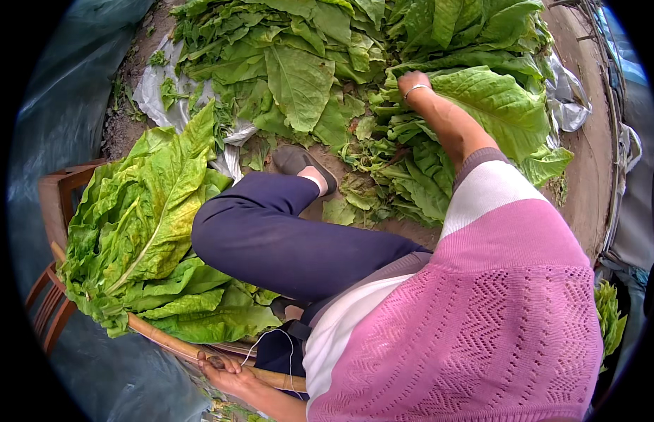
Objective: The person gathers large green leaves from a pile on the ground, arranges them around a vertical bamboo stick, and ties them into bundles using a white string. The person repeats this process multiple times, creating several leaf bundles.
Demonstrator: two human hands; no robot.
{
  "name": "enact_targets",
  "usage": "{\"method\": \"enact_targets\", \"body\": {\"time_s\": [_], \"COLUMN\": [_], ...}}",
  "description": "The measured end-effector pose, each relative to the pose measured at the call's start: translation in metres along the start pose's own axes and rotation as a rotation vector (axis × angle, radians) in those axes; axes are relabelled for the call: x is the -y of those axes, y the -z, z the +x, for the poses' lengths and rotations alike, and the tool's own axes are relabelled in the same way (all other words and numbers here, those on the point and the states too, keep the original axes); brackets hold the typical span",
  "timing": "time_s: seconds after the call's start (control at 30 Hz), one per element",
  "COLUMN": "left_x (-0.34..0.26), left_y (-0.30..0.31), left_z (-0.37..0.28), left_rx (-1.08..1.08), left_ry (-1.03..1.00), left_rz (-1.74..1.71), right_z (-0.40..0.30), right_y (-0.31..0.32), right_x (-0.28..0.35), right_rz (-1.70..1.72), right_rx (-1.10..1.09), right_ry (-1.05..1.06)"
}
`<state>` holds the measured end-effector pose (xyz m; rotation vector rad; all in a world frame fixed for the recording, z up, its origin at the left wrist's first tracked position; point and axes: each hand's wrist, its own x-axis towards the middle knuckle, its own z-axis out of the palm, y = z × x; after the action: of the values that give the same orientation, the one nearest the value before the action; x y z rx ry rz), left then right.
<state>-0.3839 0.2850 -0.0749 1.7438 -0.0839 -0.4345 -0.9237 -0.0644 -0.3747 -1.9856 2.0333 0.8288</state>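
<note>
My left hand (pixel 224 372) is low in the view, palm turned up beside a bamboo pole (pixel 166 337). Its stained fingers are curled, and a white string (pixel 274 331) runs from them in a loop towards my lap. My right hand (pixel 413 84), with a bracelet at the wrist, reaches into the far right leaf pile. It is closed at the base of a broad green leaf (pixel 495 108), which looks like tobacco; the fingertips are hidden. Large yellow-green leaves (pixel 152 221) lie heaped over the pole, left of my bent knee.
Another tall leaf pile (pixel 300 79) stands ahead on white plastic sheeting (pixel 163 84). Leaf scraps lie around my shoe (pixel 305 163) on bare soil. Brown wooden furniture (pixel 55 211) stands at the left, before dark plastic film (pixel 57 116). Poles (pixel 617 184) line the right side.
</note>
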Motion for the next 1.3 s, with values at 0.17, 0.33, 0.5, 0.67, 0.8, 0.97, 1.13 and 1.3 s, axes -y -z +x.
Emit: {"method": "enact_targets", "body": {"time_s": [0.17,0.33,0.5,0.67,0.8,0.97,1.13,1.3], "left_x": [0.006,0.004,0.015,-0.026,-0.045,-0.098,-0.145,-0.028], "left_y": [-0.022,-0.033,-0.004,-0.029,-0.004,-0.034,0.025,0.096], "left_z": [-0.001,-0.004,0.009,0.017,0.029,0.074,0.205,0.283], "left_rx": [-0.006,-0.002,-0.07,0.111,0.227,0.514,0.421,0.165], "left_ry": [0.032,0.025,-0.05,-0.44,-0.603,-0.831,-0.23,0.218], "left_rz": [0.051,0.035,0.312,0.805,1.071,0.884,-0.089,-0.084], "right_z": [-0.011,-0.045,-0.094,-0.136,-0.257,-0.332,-0.313,-0.316], "right_y": [-0.008,0.094,0.204,0.338,0.418,0.42,0.382,0.345], "right_x": [-0.035,-0.065,-0.014,0.083,0.313,0.541,0.606,0.612], "right_rz": [-0.074,-0.018,-0.06,0.091,0.221,0.179,-0.357,0.594], "right_rx": [-0.096,-0.304,-0.229,-0.934,-0.783,-1.052,-0.844,0.052], "right_ry": [0.118,0.337,0.341,0.522,1.037,1.811,2.067,1.578]}}
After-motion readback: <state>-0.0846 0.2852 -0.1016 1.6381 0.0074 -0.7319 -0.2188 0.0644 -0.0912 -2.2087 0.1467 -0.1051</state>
